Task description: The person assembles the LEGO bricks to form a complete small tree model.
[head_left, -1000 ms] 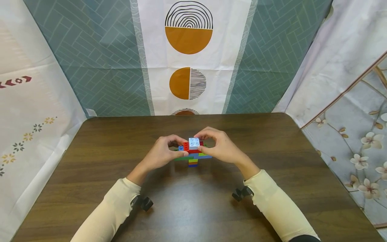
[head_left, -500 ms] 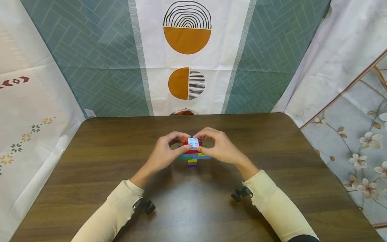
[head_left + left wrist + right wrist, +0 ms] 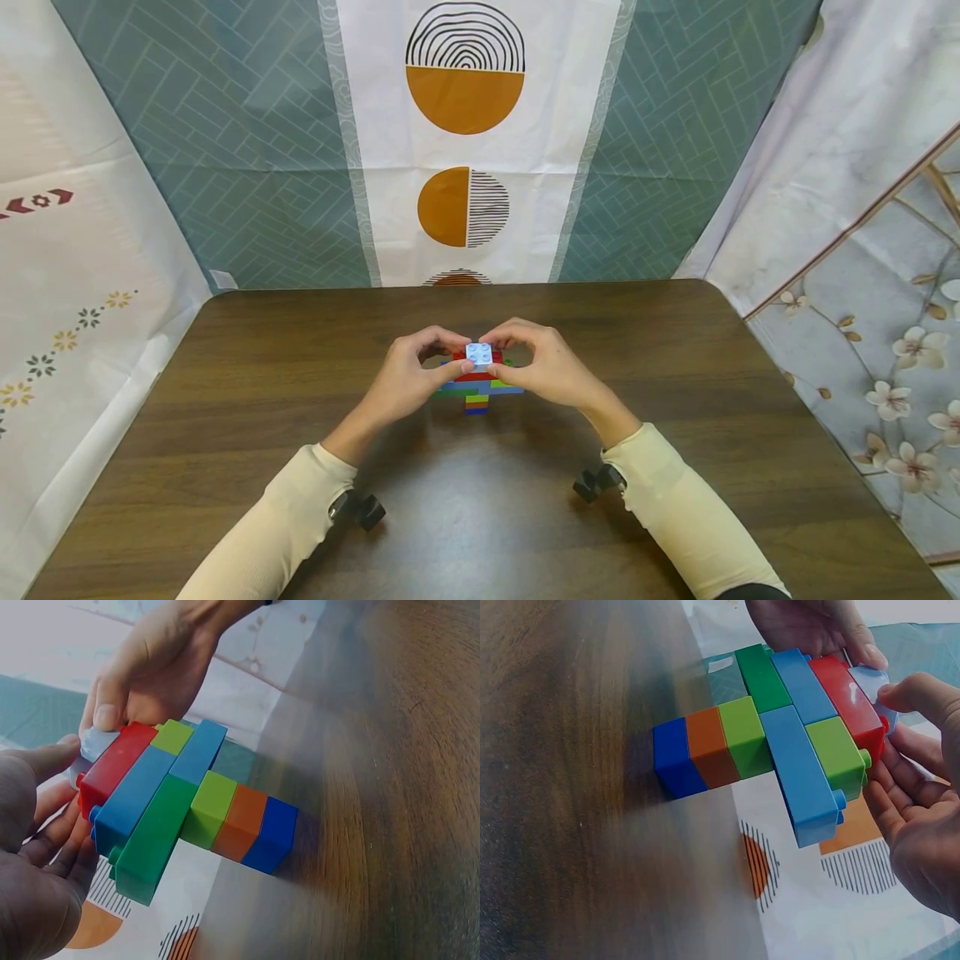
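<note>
A pale blue-white toy brick [image 3: 478,355] with studs on top sits at the peak of a stack of toy bricks. My left hand [image 3: 407,369] pinches it from the left, thumb at its near side and fingers behind. From the right, my right hand [image 3: 553,367] pinches the same brick. Directly below is a long red brick [image 3: 118,766]. Under that come a blue brick [image 3: 136,796] and a lime brick [image 3: 835,754], then a green brick [image 3: 156,836] beside another blue brick [image 3: 801,772]. A narrow column of lime, orange [image 3: 712,748] and dark blue [image 3: 679,757] bricks supports them on the table.
The brown wooden table [image 3: 465,500] reaches back to a patterned cloth [image 3: 277,150]. Pale cloths hang at both sides. Each cuff has a small black device at the wrist.
My left hand has moved right, from beside the pale brick onto it, now covering more of the red brick's left end. My right hand has kept its hold almost unmoved.
</note>
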A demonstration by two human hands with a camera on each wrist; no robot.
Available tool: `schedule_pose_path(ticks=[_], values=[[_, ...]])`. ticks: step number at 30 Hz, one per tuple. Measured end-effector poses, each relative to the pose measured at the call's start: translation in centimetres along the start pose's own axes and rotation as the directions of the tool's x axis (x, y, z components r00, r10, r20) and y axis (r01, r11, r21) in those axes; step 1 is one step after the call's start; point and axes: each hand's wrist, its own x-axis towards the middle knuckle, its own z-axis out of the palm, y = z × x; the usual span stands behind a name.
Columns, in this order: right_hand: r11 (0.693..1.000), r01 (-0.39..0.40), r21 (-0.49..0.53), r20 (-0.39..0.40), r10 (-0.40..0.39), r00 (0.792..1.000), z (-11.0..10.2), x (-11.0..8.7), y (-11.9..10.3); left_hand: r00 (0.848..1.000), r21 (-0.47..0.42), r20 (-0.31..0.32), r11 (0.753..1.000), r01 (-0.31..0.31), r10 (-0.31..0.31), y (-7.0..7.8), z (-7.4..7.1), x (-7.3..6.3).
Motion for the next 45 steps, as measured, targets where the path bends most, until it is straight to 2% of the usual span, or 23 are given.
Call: schedule_pose_path(ticks=[7,15,24,36,45], values=[[0.999,-0.039,0.038,-0.009,0.039,0.999,0.1,-0.1,0.1,1.000,0.020,0.009,1.000,0.010,-0.010,0.1,0.0,0.0],[0.998,-0.042,0.044,-0.017,0.043,0.999,0.3,-0.2,0.5,1.000,0.026,0.014,0.999,0.022,-0.022,0.3,0.0,-0.1],[0.996,-0.076,0.037,-0.039,0.077,0.996,0.6,-1.0,1.3,0.998,0.131,0.025,0.990,0.052,-0.055,-0.6,-0.2,-0.7],[0.989,-0.124,0.077,-0.085,0.130,0.988,0.8,-2.1,2.1,0.999,0.143,0.006,0.989,0.035,-0.036,-1.1,-0.6,-1.1],[0.985,-0.123,0.122,-0.110,0.137,0.984,0.8,-0.8,3.1,0.999,0.106,-0.019,0.994,0.040,-0.038,-1.8,-1.0,-0.1]])
